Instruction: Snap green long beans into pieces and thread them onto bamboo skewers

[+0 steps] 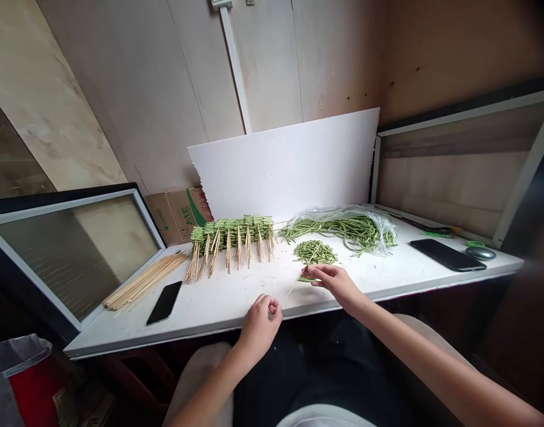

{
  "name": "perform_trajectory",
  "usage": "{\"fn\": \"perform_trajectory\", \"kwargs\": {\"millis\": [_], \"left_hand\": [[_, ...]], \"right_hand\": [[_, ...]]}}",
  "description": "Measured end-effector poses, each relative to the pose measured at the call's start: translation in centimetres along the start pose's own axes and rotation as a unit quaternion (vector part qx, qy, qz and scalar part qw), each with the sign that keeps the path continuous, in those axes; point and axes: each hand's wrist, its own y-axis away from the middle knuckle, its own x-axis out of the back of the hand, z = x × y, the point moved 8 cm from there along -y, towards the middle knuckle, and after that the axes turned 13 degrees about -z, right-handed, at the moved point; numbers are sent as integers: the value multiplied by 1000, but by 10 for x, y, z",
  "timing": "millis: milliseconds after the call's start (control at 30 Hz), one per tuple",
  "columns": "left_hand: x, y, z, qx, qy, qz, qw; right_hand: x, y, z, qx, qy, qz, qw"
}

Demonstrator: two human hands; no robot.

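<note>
My right hand (pixel 333 280) rests on the white table (pixel 218 299) and pinches a thin bamboo skewer (pixel 295 287) with green bean pieces threaded at its upper end. Just beyond it lies a small heap of cut green bean pieces (pixel 315 251). My left hand (pixel 262 320) is curled loosely at the table's front edge, fingers together, with nothing I can make out in it. A row of finished bean skewers (pixel 233 236) lies behind, sticks pointing toward me. Long uncut beans (pixel 348 229) spill from a clear plastic bag.
A bundle of bare skewers (pixel 143 281) and a dark phone (pixel 165 302) lie at the left. A second phone (pixel 447 254) and a small round object (pixel 480 253) lie at the right. A white board (pixel 290 163) leans on the wall, a cardboard box (pixel 179 213) beside it.
</note>
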Motion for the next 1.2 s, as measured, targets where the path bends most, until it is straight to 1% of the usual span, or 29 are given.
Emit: {"fn": "perform_trajectory", "kwargs": {"millis": [67, 167, 233, 300, 400, 467, 533, 600, 633, 733, 800, 933, 1033, 1133, 1200], "left_hand": [[-4, 9, -4, 1, -10, -3, 1000], [-9, 20, -11, 3, -9, -6, 1000], [-6, 27, -15, -3, 3, 6, 1000], [0, 35, -23, -5, 18, 28, 999], [5, 48, -37, 14, 51, 46, 998], [0, 52, -47, 36, 104, 31, 993], [-11, 52, -53, 45, 179, -3, 983], [-21, 50, -54, 36, 232, -35, 971], [-24, 49, -53, 29, 240, -41, 970], [-24, 48, -53, 14, 217, -27, 976], [-23, 49, -52, 7, 211, -22, 977], [-37, 51, -49, 3, 264, -67, 962], [-46, 51, -47, 1, 266, -83, 961], [-46, 50, -50, 3, 248, -71, 966], [-36, 48, -55, 4, 221, -50, 974]], "right_hand": [[-3, 6, 1, 10, -3, -4, 1000], [-8, 5, -10, 40, -10, -1, 999], [-12, 1, -18, 51, -5, 1, 999], [-18, -3, -20, 49, 0, 4, 999], [-24, 2, -7, 31, -15, 19, 999], [-26, 10, 5, 20, -25, 29, 999], [-26, 19, 15, 20, -28, 42, 999], [-27, 24, 21, 24, -22, 47, 998], [-29, 25, 23, 24, -16, 42, 999], [-40, 26, 29, 16, 1, 16, 1000], [-45, 27, 33, 13, 6, 12, 1000], [-45, 29, 36, 20, 22, 31, 999], [-43, 32, 38, 13, 18, 53, 998], [-45, 34, 34, 15, 12, 60, 998], [-47, 34, 29, 21, 17, 61, 998]]}}
